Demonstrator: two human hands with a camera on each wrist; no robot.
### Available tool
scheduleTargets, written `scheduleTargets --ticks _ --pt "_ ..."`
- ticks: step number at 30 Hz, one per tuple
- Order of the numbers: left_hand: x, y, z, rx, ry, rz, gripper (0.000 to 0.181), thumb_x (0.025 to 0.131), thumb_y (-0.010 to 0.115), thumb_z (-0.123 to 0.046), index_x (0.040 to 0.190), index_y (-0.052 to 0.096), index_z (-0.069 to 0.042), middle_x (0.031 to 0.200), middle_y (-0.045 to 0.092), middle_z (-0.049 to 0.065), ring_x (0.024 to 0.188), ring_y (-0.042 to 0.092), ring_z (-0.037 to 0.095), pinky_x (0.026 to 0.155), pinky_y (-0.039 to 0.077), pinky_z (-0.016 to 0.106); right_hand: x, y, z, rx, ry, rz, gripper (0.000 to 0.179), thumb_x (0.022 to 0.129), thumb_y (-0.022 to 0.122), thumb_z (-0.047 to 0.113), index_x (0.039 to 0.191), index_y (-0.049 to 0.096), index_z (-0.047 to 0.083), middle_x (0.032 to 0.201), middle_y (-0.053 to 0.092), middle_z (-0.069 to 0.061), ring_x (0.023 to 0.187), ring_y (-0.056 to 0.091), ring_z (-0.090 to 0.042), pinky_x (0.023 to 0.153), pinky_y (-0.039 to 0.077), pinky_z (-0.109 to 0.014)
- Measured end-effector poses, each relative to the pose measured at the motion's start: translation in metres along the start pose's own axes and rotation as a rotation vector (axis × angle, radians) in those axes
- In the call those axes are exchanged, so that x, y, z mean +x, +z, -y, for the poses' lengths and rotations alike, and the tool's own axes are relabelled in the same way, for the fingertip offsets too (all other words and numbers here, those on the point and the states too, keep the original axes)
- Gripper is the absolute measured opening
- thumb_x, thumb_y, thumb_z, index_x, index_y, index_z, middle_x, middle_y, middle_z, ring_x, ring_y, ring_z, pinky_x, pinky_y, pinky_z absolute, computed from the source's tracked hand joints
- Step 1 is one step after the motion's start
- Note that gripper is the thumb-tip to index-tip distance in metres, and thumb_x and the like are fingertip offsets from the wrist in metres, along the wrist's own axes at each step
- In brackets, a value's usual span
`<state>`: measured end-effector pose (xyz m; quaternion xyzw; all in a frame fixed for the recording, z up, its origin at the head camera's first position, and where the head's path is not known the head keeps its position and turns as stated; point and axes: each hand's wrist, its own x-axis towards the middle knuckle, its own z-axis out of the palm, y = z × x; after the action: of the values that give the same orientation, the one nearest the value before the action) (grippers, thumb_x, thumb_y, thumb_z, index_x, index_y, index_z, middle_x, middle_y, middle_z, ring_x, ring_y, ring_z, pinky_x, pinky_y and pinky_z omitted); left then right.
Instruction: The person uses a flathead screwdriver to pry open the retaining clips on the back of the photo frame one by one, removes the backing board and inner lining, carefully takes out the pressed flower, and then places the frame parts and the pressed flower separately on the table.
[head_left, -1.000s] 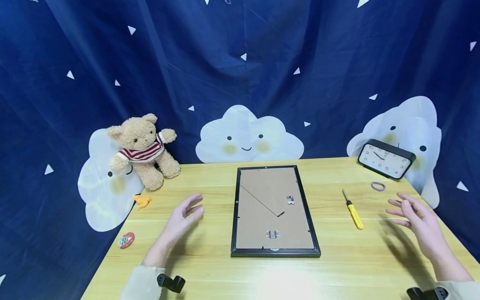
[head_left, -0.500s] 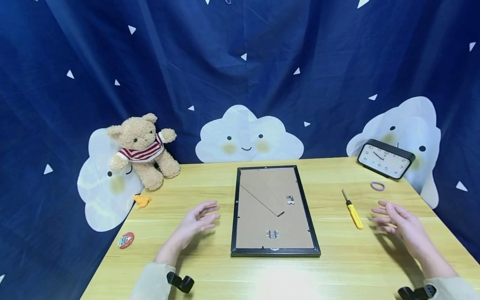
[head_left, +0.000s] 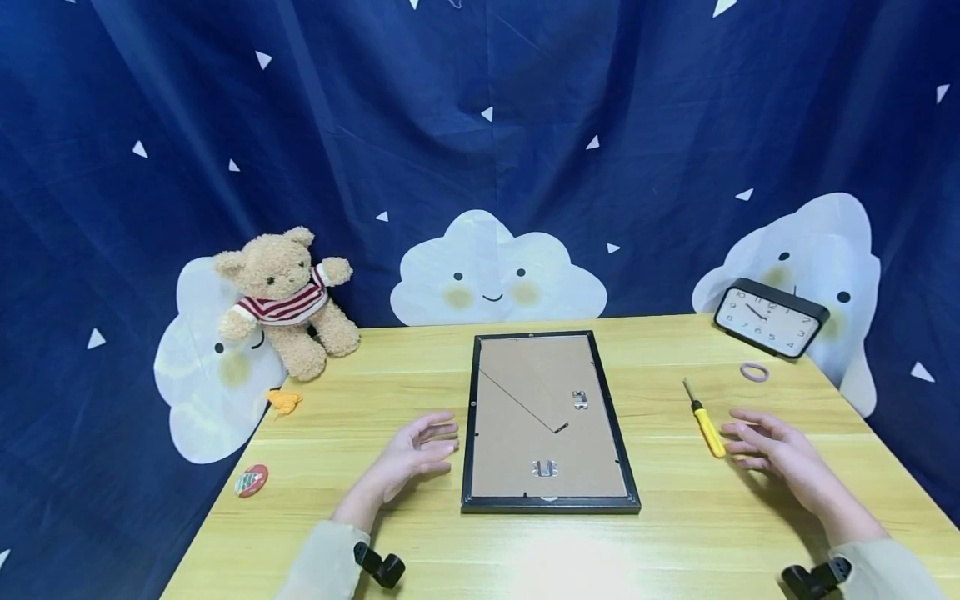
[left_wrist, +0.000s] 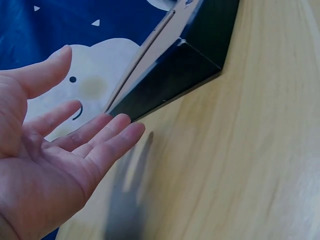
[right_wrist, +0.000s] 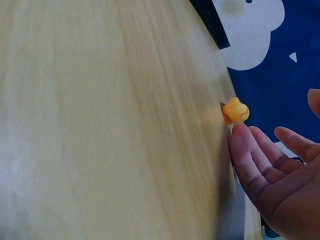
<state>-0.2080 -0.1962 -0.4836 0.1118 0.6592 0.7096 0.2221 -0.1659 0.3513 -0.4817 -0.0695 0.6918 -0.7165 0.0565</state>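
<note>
A black picture frame [head_left: 551,417] lies back side up on the wooden table, showing its brown backing board, two metal hangers and a thin strut line. My left hand [head_left: 420,457] hovers just left of the frame with relaxed, spread fingers; in the left wrist view the fingertips [left_wrist: 134,129] appear close to the frame's black edge [left_wrist: 170,80]. A screwdriver with a yellow handle [head_left: 708,432] lies to the right of the frame. Beside that handle is my right hand [head_left: 772,454], loosely extended and holding nothing. In the right wrist view the handle's end [right_wrist: 235,110] shows just beyond its fingertips.
A teddy bear [head_left: 288,300] in a striped shirt sits at the back left, near an orange item [head_left: 284,402] and a round red badge [head_left: 251,481]. At the back right stand a black clock [head_left: 772,318] and a purple ring [head_left: 754,372]. A blue curtain [head_left: 525,167] hangs behind.
Both hands have moved inward: the left one rightward to the frame's side, the right one leftward to the screwdriver. The objects on the table have not moved.
</note>
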Motion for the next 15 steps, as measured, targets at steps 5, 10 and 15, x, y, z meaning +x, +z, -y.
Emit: scheduleTargets --ticks 5,10,15 --pt "0.004 0.003 0.007 0.004 -0.001 0.009 0.069 0.083 0.065 -0.003 0.141 0.028 0.001 0.139 0.033 0.029 0.12 0.044 0.039 0.087 0.049 0.048 0.005 0.005 -0.003 -0.32 0.057 -0.074 0.042 0.095 0.054 0.015 0.13 0.041 -0.006 0.108 0.063 -0.007 0.083 0.061 -0.005 0.065 0.056 -0.03" --pt "0.007 0.006 0.011 -0.008 -0.002 -0.002 0.072 0.081 0.069 -0.003 0.141 0.03 -0.001 0.138 0.036 0.028 0.117 0.048 0.036 0.085 0.05 0.048 0.01 0.012 -0.002 -0.518 0.128 -0.089 0.062 0.09 0.061 0.021 0.133 0.033 -0.013 0.119 0.049 -0.033 0.081 0.055 -0.004 0.062 0.055 -0.031" --pt "0.01 0.011 0.014 0.004 0.013 -0.014 0.07 0.081 0.068 -0.002 0.141 0.031 0.001 0.136 0.036 0.029 0.115 0.049 0.036 0.084 0.051 0.047 0.014 0.012 -0.004 -0.508 0.125 -0.097 0.061 0.088 0.064 0.018 0.132 0.035 -0.014 0.113 0.051 -0.028 0.077 0.053 -0.007 0.057 0.053 -0.031"
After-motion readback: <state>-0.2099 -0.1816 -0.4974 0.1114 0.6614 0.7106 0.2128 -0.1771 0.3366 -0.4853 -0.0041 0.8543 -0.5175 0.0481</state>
